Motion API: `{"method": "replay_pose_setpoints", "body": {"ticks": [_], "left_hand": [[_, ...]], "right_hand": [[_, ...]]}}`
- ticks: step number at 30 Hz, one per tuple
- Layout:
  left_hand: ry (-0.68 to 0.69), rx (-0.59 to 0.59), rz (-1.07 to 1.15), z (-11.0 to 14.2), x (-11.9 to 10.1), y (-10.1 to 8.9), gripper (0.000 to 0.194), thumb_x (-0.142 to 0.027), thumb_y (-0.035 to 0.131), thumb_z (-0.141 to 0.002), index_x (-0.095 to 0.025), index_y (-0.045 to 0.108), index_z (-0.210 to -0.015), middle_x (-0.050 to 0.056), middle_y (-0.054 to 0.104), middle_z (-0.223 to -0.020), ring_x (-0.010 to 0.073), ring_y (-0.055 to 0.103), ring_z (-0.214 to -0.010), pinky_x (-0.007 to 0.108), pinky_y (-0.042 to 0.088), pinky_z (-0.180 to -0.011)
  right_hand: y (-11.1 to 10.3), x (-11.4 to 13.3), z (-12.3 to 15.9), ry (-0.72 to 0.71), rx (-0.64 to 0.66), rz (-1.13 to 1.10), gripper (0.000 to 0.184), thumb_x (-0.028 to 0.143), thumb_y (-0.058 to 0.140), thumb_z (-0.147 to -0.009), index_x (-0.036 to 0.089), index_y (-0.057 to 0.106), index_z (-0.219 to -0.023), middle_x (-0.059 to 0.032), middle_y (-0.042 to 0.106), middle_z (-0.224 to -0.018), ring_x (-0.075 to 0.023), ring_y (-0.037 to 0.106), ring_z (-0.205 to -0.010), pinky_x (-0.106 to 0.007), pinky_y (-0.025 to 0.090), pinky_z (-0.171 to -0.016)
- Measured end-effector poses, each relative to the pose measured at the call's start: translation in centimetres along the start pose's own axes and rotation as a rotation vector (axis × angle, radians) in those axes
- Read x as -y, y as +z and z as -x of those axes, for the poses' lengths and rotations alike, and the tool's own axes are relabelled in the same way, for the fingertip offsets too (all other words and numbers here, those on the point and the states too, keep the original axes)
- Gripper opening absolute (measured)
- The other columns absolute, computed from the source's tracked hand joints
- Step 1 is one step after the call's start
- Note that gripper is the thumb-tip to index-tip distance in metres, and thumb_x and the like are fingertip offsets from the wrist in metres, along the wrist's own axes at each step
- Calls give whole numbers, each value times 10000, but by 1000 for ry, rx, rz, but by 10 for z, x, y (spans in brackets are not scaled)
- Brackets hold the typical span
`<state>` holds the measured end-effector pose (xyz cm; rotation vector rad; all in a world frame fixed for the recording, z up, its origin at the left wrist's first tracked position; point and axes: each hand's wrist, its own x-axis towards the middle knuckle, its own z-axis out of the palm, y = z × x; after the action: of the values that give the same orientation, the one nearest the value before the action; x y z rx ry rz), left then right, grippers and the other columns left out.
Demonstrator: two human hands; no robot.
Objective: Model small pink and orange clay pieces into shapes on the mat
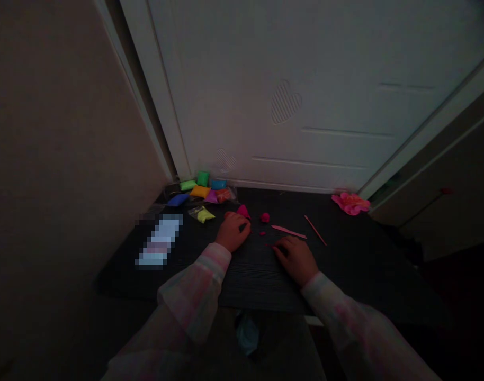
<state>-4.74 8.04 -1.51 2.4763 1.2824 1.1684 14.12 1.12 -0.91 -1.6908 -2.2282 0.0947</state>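
Note:
My left hand (232, 233) rests on the dark table with its fingers curled against a lump of pink clay (244, 211), which they partly hide. Beyond the gap between my hands sits a round pink clay ball (265, 217), and a small pink bit of clay (262, 233) lies nearer to me. My right hand (296, 259) lies low on the tabletop, thumb and forefinger drawn together; a tiny reddish speck shows at their tips, too small to name. Just past it is a flat pink modelling tool (288, 231), with a thin pink stick tool (315, 230) to its right.
Several coloured clay packets (200, 191) are heaped at the back left, with a yellow packet (205, 214) closer. A blurred-out bright phone-like slab (160, 241) lies at left. A pink flower (351, 203) sits at the back right. A white door panel (234, 106) stands behind the table.

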Motion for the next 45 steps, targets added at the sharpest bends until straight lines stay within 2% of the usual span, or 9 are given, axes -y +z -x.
{"method": "replay_pose_setpoints", "body": {"ticks": [9, 21, 23, 25, 27, 29, 34, 40, 45], "left_hand": [[-2, -3, 3, -1, -2, 0, 140, -205, 470, -735, -167, 568, -643, 46, 607, -698, 162, 529, -725, 344, 410, -742], [-12, 0, -3, -1, -2, -1, 152, -210, 466, -738, -164, 575, -642, 46, 613, -708, 164, 525, -728, 344, 402, -746], [-12, 5, -1, -1, -2, 0, 157, -210, 461, -742, -164, 575, -644, 44, 614, -710, 161, 527, -730, 342, 399, -751], [-13, 7, 2, -1, -2, 0, 158, -211, 459, -743, -163, 576, -648, 44, 615, -712, 160, 529, -735, 339, 398, -755], [-13, 8, 6, -1, -2, 0, 157, -212, 460, -743, -160, 577, -653, 45, 615, -715, 160, 530, -740, 339, 396, -758], [-13, 8, 9, -1, -3, 0, 153, -209, 462, -742, -158, 578, -655, 46, 615, -717, 159, 532, -740, 338, 397, -758], [-16, 4, 8, -1, -4, -1, 152, -195, 463, -741, -154, 577, -649, 44, 615, -709, 148, 535, -731, 318, 401, -755], [-25, 8, -1, -1, -3, 0, 148, -203, 464, -742, -161, 575, -654, 38, 614, -710, 150, 531, -737, 325, 397, -762], [-26, 8, 4, -1, -2, 0, 157, -204, 460, -743, -160, 571, -642, 40, 613, -703, 153, 530, -733, 328, 400, -756]], "right_hand": [[-1, -2, 1, 34, 8, -1, 218, 359, 456, -753, 184, 585, -770, -45, 600, -791, -185, 536, -785, -305, 393, -691], [-5, 0, 8, 5, 27, -27, 222, 321, 415, -781, 187, 581, -719, -41, 581, -784, -165, 526, -772, -286, 393, -690], [-5, -2, 10, -7, 28, -18, 251, 344, 404, -786, 178, 591, -770, -54, 584, -814, -172, 521, -796, -296, 391, -707], [-4, -4, 12, -55, 18, 35, 304, 371, 391, -792, 180, 578, -935, -81, 574, -946, -197, 500, -889, -331, 374, -759], [-2, -4, 13, -121, 15, 121, 394, 403, 374, -794, 207, 491, -1115, -106, 494, -1139, -235, 439, -1016, -390, 326, -829], [1, -1, 14, -157, 36, 196, 457, 442, 339, -798, 223, 422, -1191, -118, 394, -1257, -260, 364, -1108, -439, 260, -884], [5, 6, 15, -216, 124, 231, 531, 526, 262, -791, 240, 382, -1222, -109, 300, -1329, -254, 252, -1200, -455, 166, -942], [4, -1, 10, -127, 101, 274, 487, 509, 270, -794, 287, 391, -1209, -122, 305, -1321, -284, 239, -1204, -503, 163, -917], [4, -1, 9, -213, 135, 234, 523, 559, 279, -768, 317, 355, -1226, -97, 291, -1333, -269, 233, -1208, -482, 166, -930]]}}
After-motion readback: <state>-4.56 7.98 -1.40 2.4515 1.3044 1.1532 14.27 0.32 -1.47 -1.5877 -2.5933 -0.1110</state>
